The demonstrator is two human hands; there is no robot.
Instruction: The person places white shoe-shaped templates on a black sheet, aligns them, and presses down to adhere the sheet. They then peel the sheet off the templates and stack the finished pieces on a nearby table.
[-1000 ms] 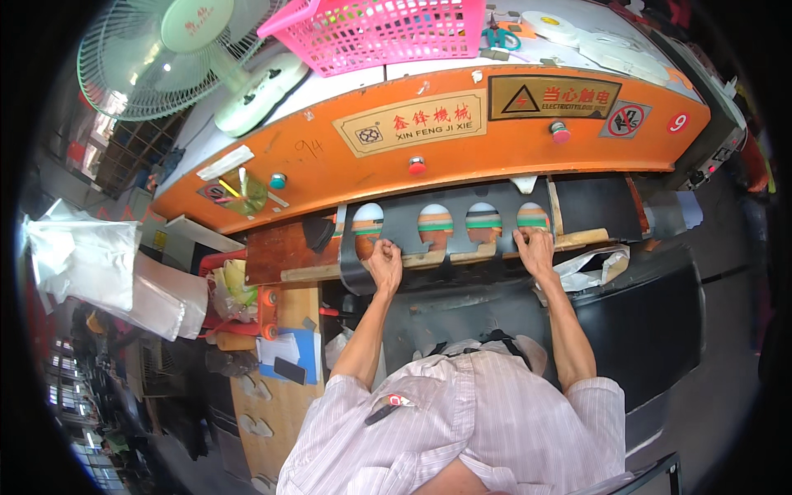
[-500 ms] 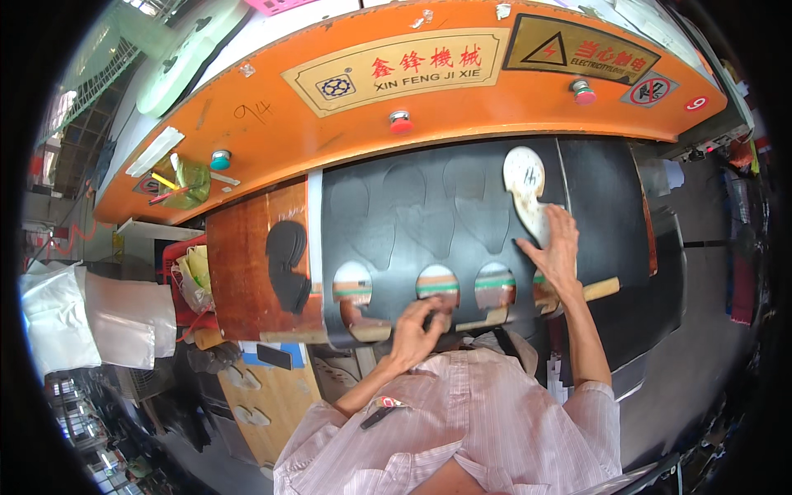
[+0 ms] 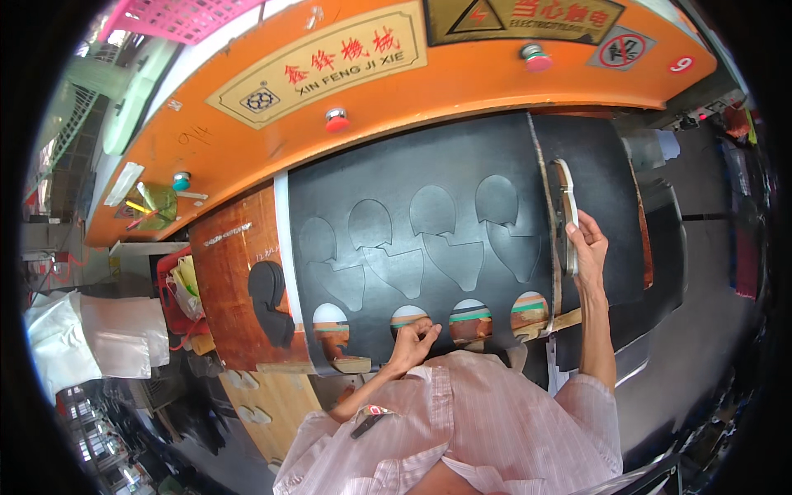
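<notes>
My right hand (image 3: pixel 591 252) is closed on a whitish sole-shaped cutting die (image 3: pixel 567 202), tilted up on its edge near the right side of the black sheet (image 3: pixel 355 177). Several sole-shaped outlines are cut into that sheet in a row, their pieces still lying in it. Along its near edge run rounded holes showing the board underneath. By one of these holes, close to my body, my left hand (image 3: pixel 415 342) has its fingers pinched together; whatever they hold, if anything, is hidden. A stack of black sole-shaped pieces (image 3: pixel 270 301) rests on the reddish-brown board (image 3: pixel 227 268) to the left.
Beyond the sheet stands an orange machine beam (image 3: pixel 462 78) with a red button (image 3: pixel 336 120) and other buttons. A greenish cup of pens (image 3: pixel 154 205) is fixed at its left. Clear plastic bags (image 3: pixel 120 330) hang far left. Another dark sheet (image 3: pixel 606 206) lies at right.
My right hand has lifted the die off the sheet and carried it rightward, turning it from flat to on edge. A cut outline now shows where it lay. The view has shifted too.
</notes>
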